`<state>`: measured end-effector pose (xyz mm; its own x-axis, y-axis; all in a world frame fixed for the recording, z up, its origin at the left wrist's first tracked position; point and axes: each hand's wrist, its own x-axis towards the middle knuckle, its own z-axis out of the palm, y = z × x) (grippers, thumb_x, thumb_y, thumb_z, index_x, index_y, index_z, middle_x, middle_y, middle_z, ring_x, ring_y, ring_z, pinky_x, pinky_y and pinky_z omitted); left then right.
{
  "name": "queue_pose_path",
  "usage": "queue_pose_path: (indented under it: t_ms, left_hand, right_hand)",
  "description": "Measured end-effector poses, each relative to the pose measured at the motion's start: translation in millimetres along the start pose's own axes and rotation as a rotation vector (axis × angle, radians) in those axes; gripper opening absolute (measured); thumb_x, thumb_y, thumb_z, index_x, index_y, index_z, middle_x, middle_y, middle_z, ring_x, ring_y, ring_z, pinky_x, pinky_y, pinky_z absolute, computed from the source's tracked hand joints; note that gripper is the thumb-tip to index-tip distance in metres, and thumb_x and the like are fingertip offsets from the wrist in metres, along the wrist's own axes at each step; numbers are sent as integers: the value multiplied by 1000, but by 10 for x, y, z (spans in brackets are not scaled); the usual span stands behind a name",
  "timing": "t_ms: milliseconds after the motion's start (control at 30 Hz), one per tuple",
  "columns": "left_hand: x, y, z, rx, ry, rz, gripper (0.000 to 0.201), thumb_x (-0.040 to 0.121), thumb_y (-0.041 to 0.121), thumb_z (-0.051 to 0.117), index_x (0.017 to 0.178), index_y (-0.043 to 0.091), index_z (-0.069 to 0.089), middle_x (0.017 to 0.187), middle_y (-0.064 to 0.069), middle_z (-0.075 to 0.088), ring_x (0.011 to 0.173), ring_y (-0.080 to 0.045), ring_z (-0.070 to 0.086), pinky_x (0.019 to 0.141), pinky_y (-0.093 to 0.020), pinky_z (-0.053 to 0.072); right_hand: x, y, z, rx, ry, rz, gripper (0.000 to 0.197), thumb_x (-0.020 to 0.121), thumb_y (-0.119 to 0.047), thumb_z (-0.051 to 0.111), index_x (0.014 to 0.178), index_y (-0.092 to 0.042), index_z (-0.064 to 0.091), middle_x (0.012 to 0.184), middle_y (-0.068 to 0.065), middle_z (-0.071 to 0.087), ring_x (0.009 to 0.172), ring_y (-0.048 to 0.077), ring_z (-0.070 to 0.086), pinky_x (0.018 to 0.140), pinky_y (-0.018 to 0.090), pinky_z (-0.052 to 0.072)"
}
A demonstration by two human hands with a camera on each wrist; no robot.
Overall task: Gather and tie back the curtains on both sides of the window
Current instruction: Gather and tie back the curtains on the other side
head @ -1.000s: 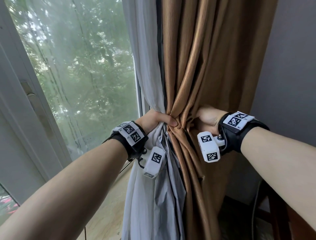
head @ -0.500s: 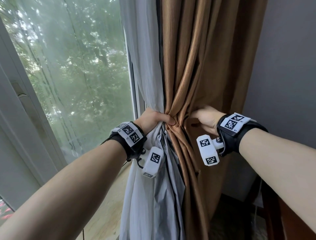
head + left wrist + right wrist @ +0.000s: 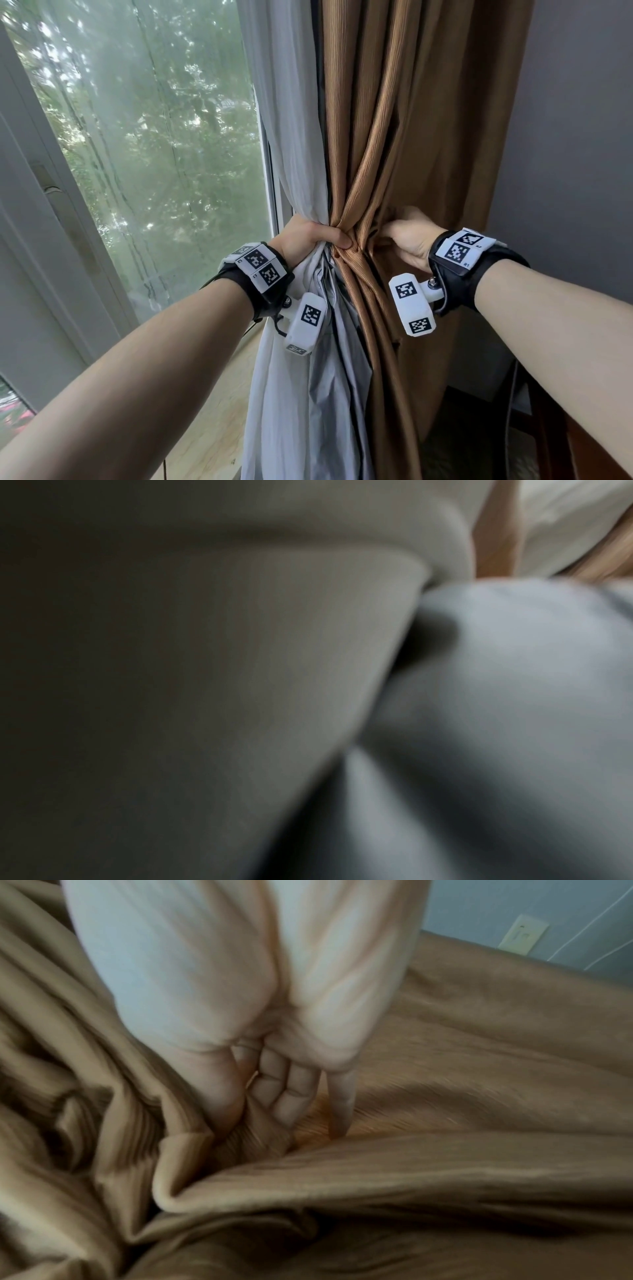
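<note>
Beside the window [image 3: 144,144], the left hand [image 3: 308,240] clenches the gathered brown curtain [image 3: 394,120] and white lining [image 3: 294,394]; just right of that grip, the right hand [image 3: 409,236] pinches brown folds.

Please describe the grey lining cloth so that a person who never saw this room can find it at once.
Start at the large window pane. At its right edge hangs the thin, smooth, pale grey lining cloth, bunched in the left hand. Unlike the ribbed golden-brown curtain to its right, it is plain and unribbed.

Left hand [image 3: 310,240] clenched, right hand [image 3: 407,240] seemingly pinching.
</note>
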<state>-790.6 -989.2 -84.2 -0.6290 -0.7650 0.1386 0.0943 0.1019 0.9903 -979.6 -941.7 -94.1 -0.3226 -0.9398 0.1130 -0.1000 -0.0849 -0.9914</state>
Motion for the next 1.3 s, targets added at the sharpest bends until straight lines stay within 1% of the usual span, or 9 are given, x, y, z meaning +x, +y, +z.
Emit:
queue_pose_path:
  t_ms: [233, 400, 533, 633, 733, 833, 967, 1100, 1300]
  left_hand:
    - [-20, 12, 9, -20, -61, -33, 75, 49, 4, 84, 119, -15, 64, 108, -32, 68, 94, -43, 69, 99, -62, 54]
    - [-21, 21, -9, -48, -166, -113, 55, 64, -5, 72, 119, -8, 66, 98, -25, 73, 85, -38, 74, 85, -48, 62]
    - [-26, 20, -17, -74, -242, -190, 44, 72, -3, 63, 115, -5, 67, 95, -22, 75, 82, -35, 75, 78, -44, 64]
    - [-10, 26, -17, -61, -240, -222, 44, 73, -1, 63, 116, -5, 68, 98, -24, 74, 85, -37, 74, 83, -47, 63]
    - [4, 23, -18, -73, -261, -247, 39, 75, -1, 62, 114, -3, 70, 99, -24, 74, 86, -37, 74, 86, -47, 62]
    - [34, 18, -27, -68, -266, -258, 41, 74, 0, 63, 114, -4, 68, 97, -23, 75, 84, -36, 75, 84, -46, 62]
    - [52, 23, -28, -89, -271, -246, 44, 74, -2, 60, 118, -5, 65, 96, -22, 76, 84, -34, 76, 79, -43, 64]
    - [57, 27, -46, -110, -246, -193, 44, 74, -6, 57, 118, -6, 64, 93, -20, 77, 82, -33, 77, 75, -41, 64]
    - [86, 31, -39, -76, -154, -107, 59, 67, -11, 64, 125, -15, 58, 92, -21, 76, 82, -34, 76, 75, -42, 63]
  right_hand:
    - [37, 8, -53, 26, -25, 15, 41, 82, 22, 63, 120, 9, 68, 114, 29, 74, 110, 42, 72, 101, 54, 57]
    - [-41, -10, -48, 233, -21, 134, 21, 91, 3, 51, 103, 5, 69, 92, 22, 71, 87, 38, 67, 75, 40, 57]
    - [-49, 7, -83, 531, -147, 277, 57, 68, -34, 69, 118, -11, 56, 110, 16, 50, 104, 39, 43, 98, 46, 35]
    - [74, 82, -126, 567, -133, 335, 54, 66, -25, 70, 117, -13, 59, 115, 15, 51, 105, 36, 50, 102, 38, 27]
    - [-13, 11, -45, 442, -226, 411, 43, 98, -27, 54, 129, 0, 68, 131, 21, 68, 124, 37, 65, 114, 45, 43]
    - [-11, -57, 29, 276, -292, 372, 34, 109, -21, 47, 105, 1, 72, 97, 20, 77, 88, 31, 76, 91, 43, 62]
    - [155, -34, -16, 94, -186, 254, 22, 105, -6, 55, 120, 3, 69, 115, 27, 74, 110, 40, 72, 102, 57, 56]
    - [220, -53, -188, -127, -17, 145, 13, 97, 5, 63, 96, -4, 73, 89, 20, 73, 66, 25, 74, 67, 37, 66]
    - [242, -35, -445, -96, 132, 88, 35, 87, -13, 82, 120, -3, 73, 108, 12, 79, 100, 30, 75, 93, 39, 58]
